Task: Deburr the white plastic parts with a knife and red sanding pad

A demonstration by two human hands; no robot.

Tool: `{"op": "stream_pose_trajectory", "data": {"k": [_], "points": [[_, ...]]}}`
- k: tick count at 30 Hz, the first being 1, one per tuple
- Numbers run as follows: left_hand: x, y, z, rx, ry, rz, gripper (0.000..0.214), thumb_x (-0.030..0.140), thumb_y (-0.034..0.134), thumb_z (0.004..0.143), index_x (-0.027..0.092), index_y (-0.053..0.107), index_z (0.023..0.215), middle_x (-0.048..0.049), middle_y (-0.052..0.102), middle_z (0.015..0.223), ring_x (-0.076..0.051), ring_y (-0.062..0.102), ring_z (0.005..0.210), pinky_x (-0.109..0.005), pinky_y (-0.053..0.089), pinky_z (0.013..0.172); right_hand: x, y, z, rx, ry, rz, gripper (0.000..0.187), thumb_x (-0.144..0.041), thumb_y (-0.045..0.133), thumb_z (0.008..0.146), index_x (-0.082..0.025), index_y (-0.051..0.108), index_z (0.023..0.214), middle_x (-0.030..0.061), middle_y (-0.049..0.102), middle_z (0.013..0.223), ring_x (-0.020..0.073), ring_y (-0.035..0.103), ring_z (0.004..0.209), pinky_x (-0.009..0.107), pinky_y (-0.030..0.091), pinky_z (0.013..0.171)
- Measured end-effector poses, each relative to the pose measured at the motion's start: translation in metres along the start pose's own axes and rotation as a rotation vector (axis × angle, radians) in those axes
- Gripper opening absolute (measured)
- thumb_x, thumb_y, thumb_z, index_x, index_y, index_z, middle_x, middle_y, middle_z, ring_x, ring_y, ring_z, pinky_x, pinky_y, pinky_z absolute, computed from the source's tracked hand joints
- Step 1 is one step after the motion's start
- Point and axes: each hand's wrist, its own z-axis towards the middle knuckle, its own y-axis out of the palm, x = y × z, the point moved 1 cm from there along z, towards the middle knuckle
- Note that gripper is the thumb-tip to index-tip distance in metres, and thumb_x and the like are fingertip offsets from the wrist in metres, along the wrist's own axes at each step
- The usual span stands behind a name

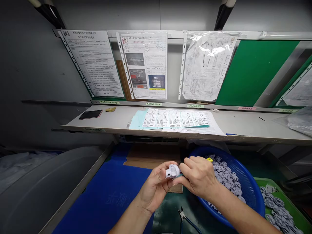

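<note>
My left hand is closed around a small light-grey moulded plastic part, gripping it between thumb and fingers. Pressed up against that part, my right hand is closed with its fingers curled. From behind its knuckles sticks out the yellow end of a slim tool; the rest of the tool is mostly hidden in the fist. Beyond my right hand, a blue plastic basket holds many similar grey parts.
Below my hands, cutting pliers lie on the dark green surface. A green tray with grey parts stands at right. A blue sheet and cardboard are at left. Above runs a shelf with papers and a phone.
</note>
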Motion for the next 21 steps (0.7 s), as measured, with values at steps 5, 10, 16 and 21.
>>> {"op": "stream_pose_trajectory", "data": {"k": [5, 10, 16, 21], "points": [[-0.005, 0.013, -0.002, 0.137, -0.006, -0.12, 0.036, 0.039, 0.07, 0.085, 0.008, 0.073, 0.103, -0.0129, 0.07, 0.099, -0.021, 0.066, 0.092, -0.026, 0.056, 0.077, -0.002, 0.002, -0.001, 0.028, 0.09, -0.096, 0.062, -0.073, 0.027, 0.092, -0.021, 0.048, 0.065, 0.002, 0.046, 0.063, 0.0167, 0.035, 0.061, 0.035, 0.02, 0.06], [-0.007, 0.022, 0.001, 0.226, 0.002, -0.207, 0.028, 0.034, 0.065, 0.09, 0.008, 0.073, 0.092, -0.011, 0.07, 0.093, -0.016, 0.065, 0.081, -0.028, 0.056, 0.077, -0.002, 0.004, -0.003, 0.04, 0.06, -0.122, 0.052, -0.061, 0.038, 0.097, -0.021, 0.047, 0.064, 0.0015, 0.047, 0.062, 0.0163, 0.035, 0.06, 0.035, 0.019, 0.06], [-0.006, 0.011, 0.002, 0.062, -0.059, -0.079, 0.04, 0.043, 0.07, 0.085, 0.009, 0.072, 0.106, -0.0117, 0.069, 0.099, -0.017, 0.063, 0.086, -0.028, 0.053, 0.08, -0.001, -0.005, -0.005, -0.054, 0.044, 0.163, 0.038, -0.053, 0.045, 0.098, -0.018, 0.06, 0.095, 0.0019, 0.056, 0.073, 0.0158, 0.044, 0.064, 0.032, 0.025, 0.06], [0.015, 0.003, 0.007, -0.125, -0.072, 0.165, 0.057, 0.039, 0.085, 0.069, 0.011, 0.07, 0.116, -0.0122, 0.068, 0.102, -0.02, 0.063, 0.09, -0.028, 0.051, 0.081, 0.008, -0.013, 0.004, -0.149, 0.05, 0.219, 0.049, -0.064, 0.043, 0.094, -0.018, 0.058, 0.086, 0.0015, 0.055, 0.072, 0.0145, 0.045, 0.063, 0.03, 0.024, 0.059]]}}
